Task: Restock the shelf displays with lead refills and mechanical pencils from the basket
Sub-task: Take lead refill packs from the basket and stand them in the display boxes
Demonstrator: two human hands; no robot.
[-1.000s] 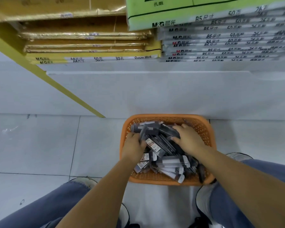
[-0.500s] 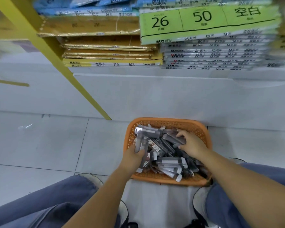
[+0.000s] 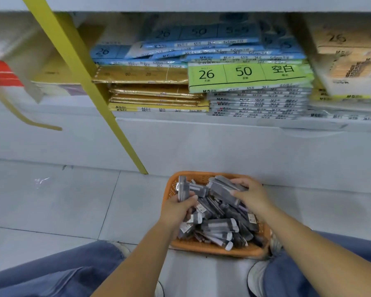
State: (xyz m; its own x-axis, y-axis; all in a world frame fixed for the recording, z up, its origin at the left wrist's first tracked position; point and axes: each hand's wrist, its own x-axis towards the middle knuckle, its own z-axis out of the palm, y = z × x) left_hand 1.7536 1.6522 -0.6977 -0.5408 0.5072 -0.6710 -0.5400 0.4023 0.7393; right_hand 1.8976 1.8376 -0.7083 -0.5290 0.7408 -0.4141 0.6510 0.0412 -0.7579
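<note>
Pale floor tiles (image 3: 51, 200) run up to the white foot of a shelf (image 3: 201, 138) stacked with flat paper packs: blue packs (image 3: 201, 50), gold packs (image 3: 150, 93) and a green-labelled pack (image 3: 248, 76). The person crouches before it with an orange basket (image 3: 214, 250) on the floor between the knees, heaped with small grey packets (image 3: 221, 226). The print is too blurred for me to say which are lead refills and which are pencils.

Both hands are in the basket. The left hand (image 3: 178, 209) has its fingers curled round a single packet (image 3: 183, 189) that stands upright near the basket's left wall. The right hand (image 3: 253, 196) is clamped on a bundle (image 3: 223, 189) of several packets, raised a little above the heap at the far side.

To my eye this is the gathering step: picking handfuls out of the basket before anything goes to a display. No pencil or refill display shows on the shelf in front, only paper. So the next move would call for lifting both handfuls clear without dragging loose packets over the rim, then carrying them up or aside to wherever that display is, squared the same way round.
</note>
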